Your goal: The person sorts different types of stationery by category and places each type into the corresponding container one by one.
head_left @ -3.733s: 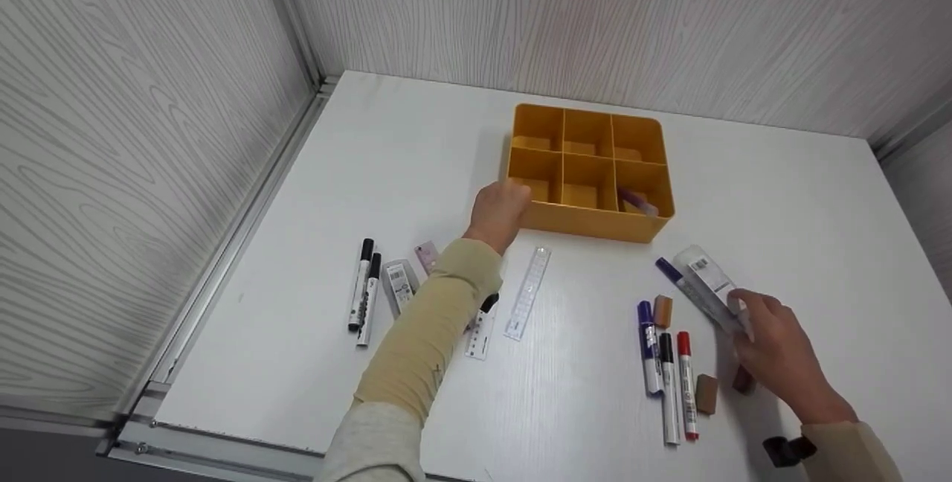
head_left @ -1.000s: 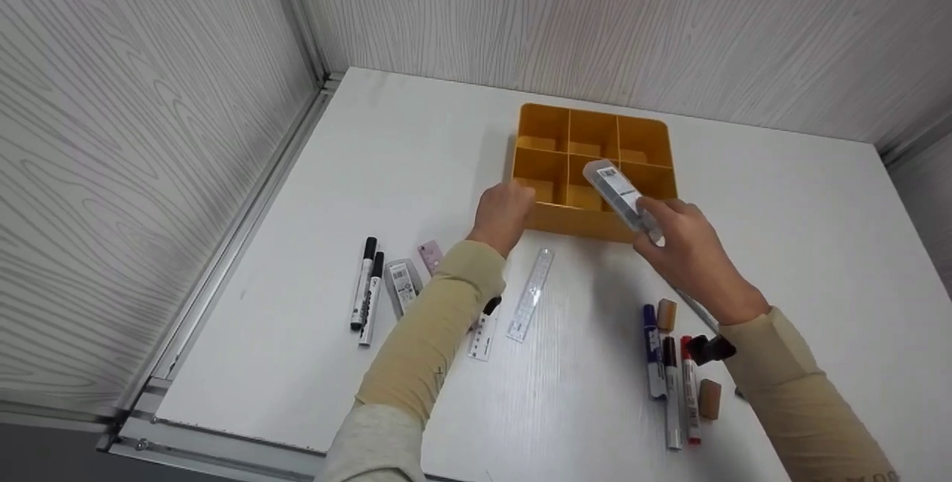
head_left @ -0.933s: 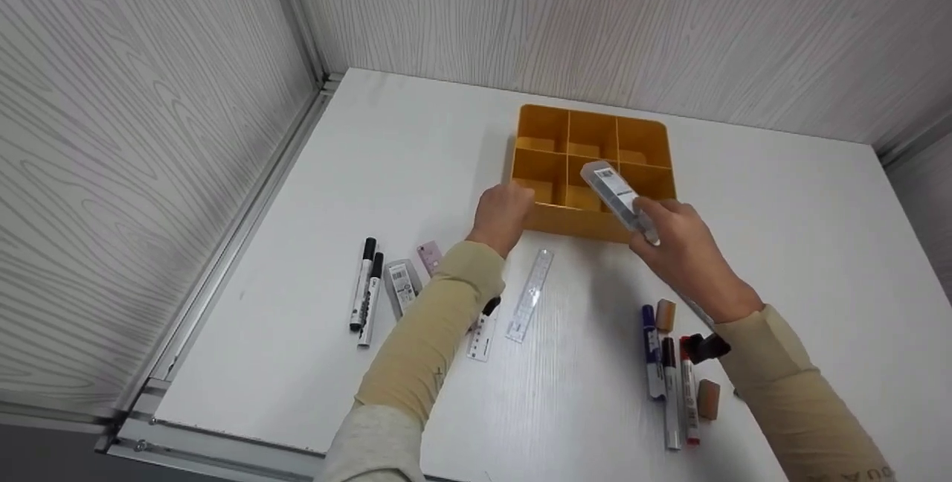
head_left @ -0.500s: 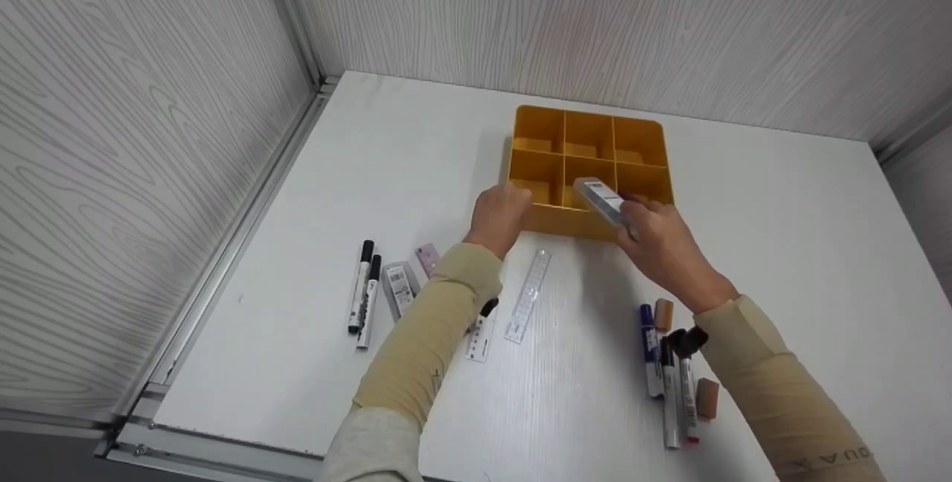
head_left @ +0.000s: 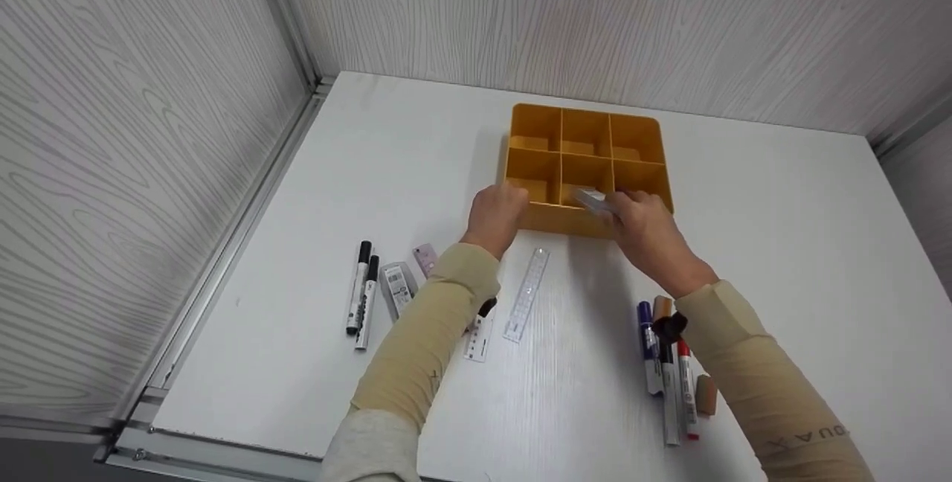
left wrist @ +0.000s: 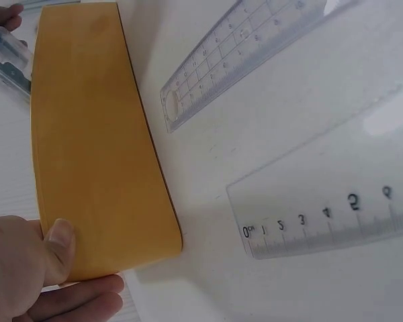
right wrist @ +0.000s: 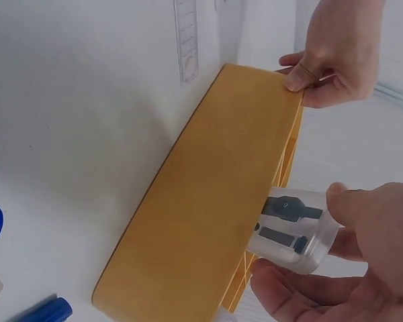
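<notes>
My left hand [head_left: 497,218] grips the front left corner of a yellow six-compartment organizer box [head_left: 569,222]; its thumb presses the outer wall in the left wrist view. My right hand [head_left: 654,236] pinches one end of a clear plastic compass case [right wrist: 295,231], which has dark metal parts inside. The case tilts with its far end down in the front middle compartment, and its held end stands above the rim. Fingers and wrist cover most of the front right compartment in the head view.
Left of the box lie black markers [head_left: 362,296], another clear case [head_left: 398,285] and a pink ruler [head_left: 425,259] partly under my left arm. A clear ruler [head_left: 526,296] lies in front. Blue [head_left: 650,355], black and red markers lie right, beside brown blocks [head_left: 706,395].
My right hand has carried the compass case from the right side of the table to the box, then lowered its end into the front middle compartment. My left hand has stayed on the corner.
</notes>
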`<state>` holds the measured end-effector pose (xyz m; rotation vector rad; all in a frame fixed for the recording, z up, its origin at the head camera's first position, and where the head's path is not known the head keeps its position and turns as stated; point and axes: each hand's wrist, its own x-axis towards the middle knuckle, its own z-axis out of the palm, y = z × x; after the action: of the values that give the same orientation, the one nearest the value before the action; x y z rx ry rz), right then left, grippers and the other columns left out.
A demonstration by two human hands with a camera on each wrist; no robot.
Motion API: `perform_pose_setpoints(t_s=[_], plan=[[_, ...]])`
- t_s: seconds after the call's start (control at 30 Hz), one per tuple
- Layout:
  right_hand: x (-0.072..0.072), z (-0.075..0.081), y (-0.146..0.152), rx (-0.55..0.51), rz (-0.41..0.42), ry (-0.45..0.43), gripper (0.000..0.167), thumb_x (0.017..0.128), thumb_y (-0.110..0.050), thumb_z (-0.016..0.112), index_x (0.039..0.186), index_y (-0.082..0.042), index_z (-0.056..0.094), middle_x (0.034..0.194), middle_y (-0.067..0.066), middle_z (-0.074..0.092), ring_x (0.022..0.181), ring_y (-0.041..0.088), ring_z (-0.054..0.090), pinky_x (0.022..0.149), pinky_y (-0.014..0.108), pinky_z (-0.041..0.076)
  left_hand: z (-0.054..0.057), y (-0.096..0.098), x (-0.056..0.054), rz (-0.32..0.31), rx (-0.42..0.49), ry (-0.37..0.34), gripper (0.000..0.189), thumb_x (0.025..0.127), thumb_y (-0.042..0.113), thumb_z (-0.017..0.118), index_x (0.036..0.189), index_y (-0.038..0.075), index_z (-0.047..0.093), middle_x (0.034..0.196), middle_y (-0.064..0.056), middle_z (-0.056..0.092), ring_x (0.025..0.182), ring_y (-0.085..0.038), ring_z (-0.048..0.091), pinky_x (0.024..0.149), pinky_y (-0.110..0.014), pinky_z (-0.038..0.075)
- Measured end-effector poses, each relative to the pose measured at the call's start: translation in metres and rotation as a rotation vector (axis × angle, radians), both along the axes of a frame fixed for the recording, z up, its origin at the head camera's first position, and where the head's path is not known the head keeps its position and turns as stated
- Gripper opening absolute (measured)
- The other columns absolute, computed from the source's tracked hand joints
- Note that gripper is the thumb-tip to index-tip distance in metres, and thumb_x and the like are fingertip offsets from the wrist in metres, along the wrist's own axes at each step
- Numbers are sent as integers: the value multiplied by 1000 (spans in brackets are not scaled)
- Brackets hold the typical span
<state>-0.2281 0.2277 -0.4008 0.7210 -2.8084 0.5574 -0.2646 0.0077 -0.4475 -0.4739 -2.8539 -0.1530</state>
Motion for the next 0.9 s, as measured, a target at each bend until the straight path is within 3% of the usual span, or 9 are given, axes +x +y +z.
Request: perform_pose_setpoints(t_s=[0.37,0.63,0.9], plan=[[1,-11,-3,53,-65,0,28,95,-11,64,120,1,63,101,26,61,87,36,58,81,48,59,-1,1,1,-8,-9,5,19,88,-5,65,93,7,78,83,-8,76,72,-18,71,66,-32,60],[2,-19,2,52,-39,40,36,94,1,59,130,0,55,108,29,57,94,41,58,84,52,56,-3,-1,3,-26,39,63,17,87,-6,64,84,6,76,78,-10,74,71,-22,71,62,-35,60],[10,-22,10,-24,21,17,50,93,7,54,142,2,46,117,30,56,101,40,58,89,52,55,-2,0,2,-24,31,36,18,88,-6,63,87,6,77,80,-10,75,71,-23,72,63,-36,60]])
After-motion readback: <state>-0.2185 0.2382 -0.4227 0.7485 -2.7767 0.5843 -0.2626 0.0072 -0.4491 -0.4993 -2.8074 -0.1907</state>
